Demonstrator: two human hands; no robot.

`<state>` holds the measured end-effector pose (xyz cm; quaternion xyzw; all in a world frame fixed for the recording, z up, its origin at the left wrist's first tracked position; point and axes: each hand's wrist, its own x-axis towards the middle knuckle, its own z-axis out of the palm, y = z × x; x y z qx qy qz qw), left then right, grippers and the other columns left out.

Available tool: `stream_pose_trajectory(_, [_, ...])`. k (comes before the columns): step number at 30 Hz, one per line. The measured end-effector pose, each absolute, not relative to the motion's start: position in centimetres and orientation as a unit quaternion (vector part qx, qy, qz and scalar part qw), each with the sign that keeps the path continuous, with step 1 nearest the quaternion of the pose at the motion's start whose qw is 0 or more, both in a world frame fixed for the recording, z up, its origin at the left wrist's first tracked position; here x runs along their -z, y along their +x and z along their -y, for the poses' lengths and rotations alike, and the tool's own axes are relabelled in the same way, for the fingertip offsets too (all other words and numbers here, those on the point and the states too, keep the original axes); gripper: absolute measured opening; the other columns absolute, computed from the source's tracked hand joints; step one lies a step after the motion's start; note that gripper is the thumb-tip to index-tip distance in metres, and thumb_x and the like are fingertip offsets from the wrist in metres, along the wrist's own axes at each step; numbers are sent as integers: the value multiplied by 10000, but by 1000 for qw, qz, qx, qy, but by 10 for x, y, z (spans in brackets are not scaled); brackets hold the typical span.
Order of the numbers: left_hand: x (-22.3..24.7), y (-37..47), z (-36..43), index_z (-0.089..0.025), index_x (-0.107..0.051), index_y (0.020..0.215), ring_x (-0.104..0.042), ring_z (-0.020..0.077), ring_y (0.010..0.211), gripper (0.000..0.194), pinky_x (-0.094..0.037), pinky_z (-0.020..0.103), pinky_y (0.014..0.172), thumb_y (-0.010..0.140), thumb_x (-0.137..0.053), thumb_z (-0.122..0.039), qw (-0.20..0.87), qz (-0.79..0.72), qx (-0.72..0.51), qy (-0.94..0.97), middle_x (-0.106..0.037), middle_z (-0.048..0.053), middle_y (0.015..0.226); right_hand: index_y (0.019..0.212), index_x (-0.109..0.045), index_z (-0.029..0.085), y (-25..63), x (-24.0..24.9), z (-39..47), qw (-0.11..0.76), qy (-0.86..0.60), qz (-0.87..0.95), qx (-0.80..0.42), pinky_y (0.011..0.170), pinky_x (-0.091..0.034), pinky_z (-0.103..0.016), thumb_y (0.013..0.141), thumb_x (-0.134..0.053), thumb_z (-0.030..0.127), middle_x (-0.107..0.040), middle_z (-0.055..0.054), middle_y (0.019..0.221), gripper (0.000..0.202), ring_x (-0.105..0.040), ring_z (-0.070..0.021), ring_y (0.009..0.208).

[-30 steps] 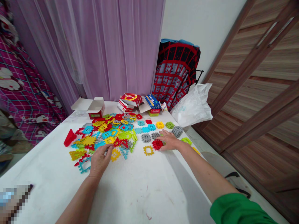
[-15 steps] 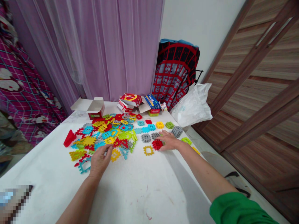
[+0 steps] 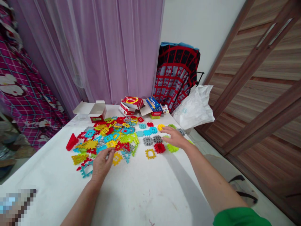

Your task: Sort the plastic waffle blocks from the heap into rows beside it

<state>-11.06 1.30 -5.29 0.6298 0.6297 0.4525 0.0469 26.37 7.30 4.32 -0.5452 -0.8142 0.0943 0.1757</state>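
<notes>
My left hand [image 3: 103, 161] rests at the near edge of a heap of colourful toothed plastic pieces [image 3: 108, 137], its fingers curled together beside a yellow piece [image 3: 117, 159]; what they hold, if anything, is hidden. My right hand [image 3: 173, 137] hovers over the sorted pieces with its fingers apart and nothing seen in them. Under and around it lie a red stack [image 3: 159, 148], a gray stack [image 3: 157, 139], a yellow piece [image 3: 161, 127] and a lime piece [image 3: 172, 147]. A yellow square frame [image 3: 150, 153] lies nearer to me.
Open cartons stand at the back, one at left [image 3: 98, 116] and others in the middle [image 3: 133, 103]. A white plastic bag [image 3: 195, 108] sits at the table's right edge. A red wedge [image 3: 71, 142] lies left of the heap. A blurred-out object is at the lower left.
My right hand has moved off the red stack, slightly up and to the right. The lime piece now shows beside the red stack. My left hand has hardly moved.
</notes>
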Motion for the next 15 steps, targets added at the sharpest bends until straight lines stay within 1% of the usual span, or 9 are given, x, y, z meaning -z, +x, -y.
stream_pose_trajectory(2, [55,-111,-14,-242,-722,875,-704,205,800,309,-546,308,755,853,-494,-450,39,-624,-458,632,-773,37,853,1111,-714,238,252,-36,-69,299,-512,799,-105,1063,-418,-439,851,-557,343,-662,-87,1247,321,-584,-242,1188])
stream_pose_trajectory(3, [55,-111,-14,-240,-721,869,-706,204,796,310,-549,308,752,856,-491,-446,34,-621,-461,633,-773,39,848,1072,-725,231,243,-30,-66,346,-497,787,-115,1034,-448,-424,856,-543,330,-690,-87,1191,299,-616,-232,1140])
stream_pose_trajectory(5, [57,-111,-14,-240,-719,860,-708,202,785,298,-553,307,748,862,-493,-435,25,-616,-463,636,-773,38,833,1007,-737,237,221,-15,-56,407,-471,771,-131,986,-489,-402,852,-540,300,-722,-75,1113,259,-656,-219,1062])
stream_pose_trajectory(7, [58,-111,-14,-243,-718,852,-711,200,787,281,-556,306,751,866,-499,-418,17,-611,-463,642,-772,37,822,939,-746,242,197,2,-45,435,-447,767,-151,912,-533,-378,841,-540,271,-749,-60,1015,230,-687,-210,979])
stream_pose_trajectory(9, [59,-111,-13,-237,-717,848,-714,199,780,273,-559,308,742,873,-498,-399,12,-608,-460,648,-770,41,814,917,-746,236,175,18,-33,449,-436,762,-168,858,-555,-353,850,-530,260,-758,-54,967,227,-701,-206,941])
stream_pose_trajectory(10, [59,-111,-13,-233,-716,849,-716,200,779,270,-560,311,736,877,-498,-389,10,-606,-457,651,-770,44,814,906,-745,230,166,24,-28,458,-435,757,-170,806,-567,-330,858,-522,259,-761,-54,941,230,-709,-201,905])
stream_pose_trajectory(13, [59,-110,-12,-226,-713,849,-717,202,785,261,-561,320,732,887,-496,-366,3,-603,-447,661,-769,48,814,894,-742,219,148,38,-15,475,-438,748,-148,659,-558,-269,885,-510,255,-762,-51,865,235,-714,-182,779])
stream_pose_trajectory(15, [60,-109,-11,-223,-709,853,-715,199,784,257,-560,320,734,895,-493,-354,-1,-603,-438,667,-769,48,815,896,-739,214,141,43,-8,487,-431,752,-114,635,-545,-256,892,-517,246,-758,-48,822,224,-709,-174,733])
